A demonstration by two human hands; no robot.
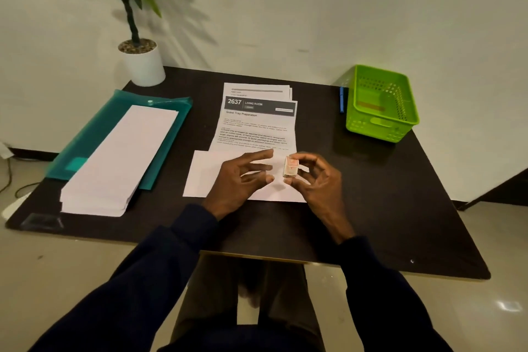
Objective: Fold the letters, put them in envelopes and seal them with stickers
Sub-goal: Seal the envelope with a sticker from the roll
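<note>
My right hand (314, 180) pinches a small strip of stickers (291, 166), white with orange print, just above the table. My left hand (243, 177) hovers beside it, fingers spread and straight, holding nothing. Under both hands lies a white envelope (205, 174) on the near end of a stack of printed letters (257, 126) headed "2637 Living Room". A pile of blank white envelopes (120, 160) rests at the left on a teal plastic folder (114, 111).
A green perforated basket (383, 103) stands at the back right of the dark table (385, 208), with a blue pen (341, 100) beside it. A potted plant (143, 60) in a white pot occupies the back left corner.
</note>
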